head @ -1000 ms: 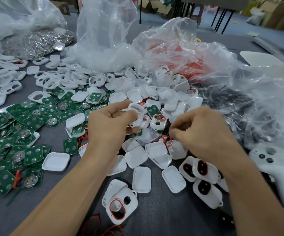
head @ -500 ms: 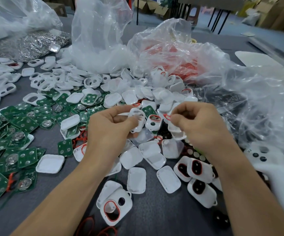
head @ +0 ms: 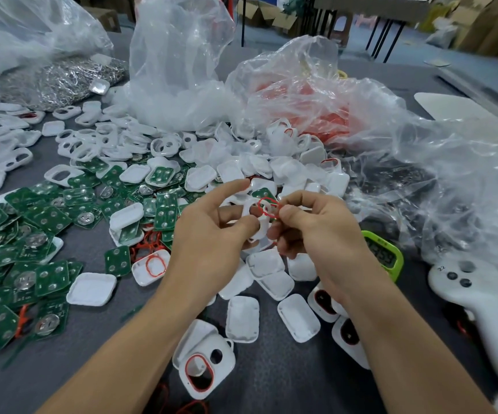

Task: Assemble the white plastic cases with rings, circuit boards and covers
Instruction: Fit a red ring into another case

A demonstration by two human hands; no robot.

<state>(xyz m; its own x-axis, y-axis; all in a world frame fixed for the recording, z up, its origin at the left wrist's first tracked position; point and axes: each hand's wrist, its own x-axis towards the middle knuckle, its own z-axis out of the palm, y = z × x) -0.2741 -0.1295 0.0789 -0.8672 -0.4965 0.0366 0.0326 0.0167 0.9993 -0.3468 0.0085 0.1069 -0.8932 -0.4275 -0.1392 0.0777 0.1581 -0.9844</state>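
Both hands have lifted off the pile and come together, and the red ring now hangs over the case rather than apart from it. The left hand holds that white case above the counter, its grip closed on the edge with thumb and lower fingers while the forefinger sticks out straight. The right hand has a narrow grip, pinching the ring between thumb and forefinger.

The step seems to be seating the ring round the case's oval opening. It probably goes best with the case held still and the opening turned up. One end should be tucked in first, then the rest pressed round without stretching or twisting. The finished case nearer the person shows the flat, even loop to aim for.
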